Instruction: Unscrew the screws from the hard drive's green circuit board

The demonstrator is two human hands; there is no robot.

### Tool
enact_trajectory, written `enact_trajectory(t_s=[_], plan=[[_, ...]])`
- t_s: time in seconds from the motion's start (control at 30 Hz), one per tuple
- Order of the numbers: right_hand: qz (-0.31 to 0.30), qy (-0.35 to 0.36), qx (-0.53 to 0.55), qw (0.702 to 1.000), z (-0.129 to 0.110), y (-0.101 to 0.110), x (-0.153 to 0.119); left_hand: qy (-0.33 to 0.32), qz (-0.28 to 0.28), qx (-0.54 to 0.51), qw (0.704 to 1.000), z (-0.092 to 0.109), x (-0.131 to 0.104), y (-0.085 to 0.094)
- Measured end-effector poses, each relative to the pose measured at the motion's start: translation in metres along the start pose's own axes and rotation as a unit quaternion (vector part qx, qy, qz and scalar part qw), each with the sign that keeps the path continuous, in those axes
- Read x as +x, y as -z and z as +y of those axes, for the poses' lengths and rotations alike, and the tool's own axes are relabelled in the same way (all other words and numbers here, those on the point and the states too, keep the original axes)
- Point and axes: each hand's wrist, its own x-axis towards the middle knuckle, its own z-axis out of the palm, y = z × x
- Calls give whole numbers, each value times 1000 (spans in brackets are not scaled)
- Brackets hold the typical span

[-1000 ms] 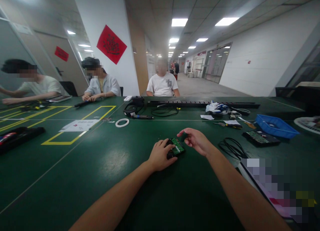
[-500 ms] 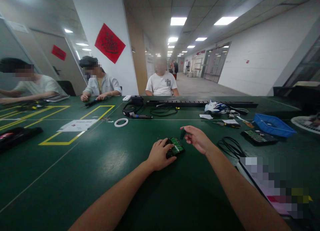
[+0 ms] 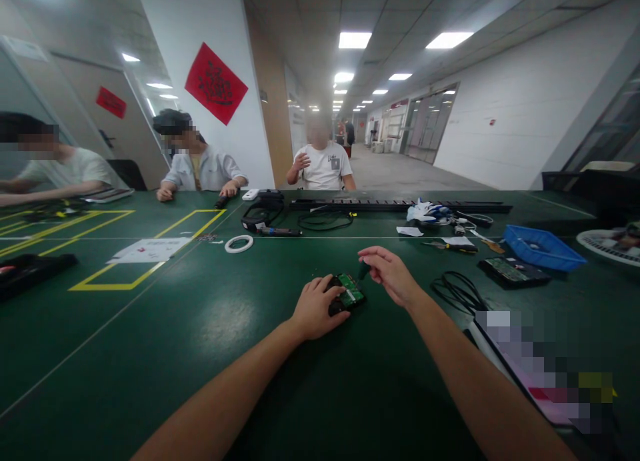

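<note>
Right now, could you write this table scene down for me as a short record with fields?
Surface: dark green table
Left hand: spread over a black device with a green circuit board
Right hand: pinching a small dark green handle near the board; tip unclear
To the right: looped black cable, blue plastic tray
Far left of hands: white ring

Glossy dark-green tabletop is lying open left of the bare left hand; coiled black cable and rectangular blue plastic tray are obstructing the right.
</note>
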Motion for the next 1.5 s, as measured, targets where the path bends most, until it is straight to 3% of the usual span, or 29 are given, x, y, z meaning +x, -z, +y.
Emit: enact_trajectory(t_s=[0.5,0.77,1.07,1.5], plan=[[-37,-46,16,998,-4,-2,-3,-4,4,1,1000,0,0,0],[-46,-80,85,992,-5,-3,-4,-13,17,2,1000,-1,-1,-2],[-54,-70,98,991,-4,1,-3,-16,18,12,1000,0,0,-3],[16,-43,65,997,3,-1,1,-8,13,7,1000,0,-1,-1]])
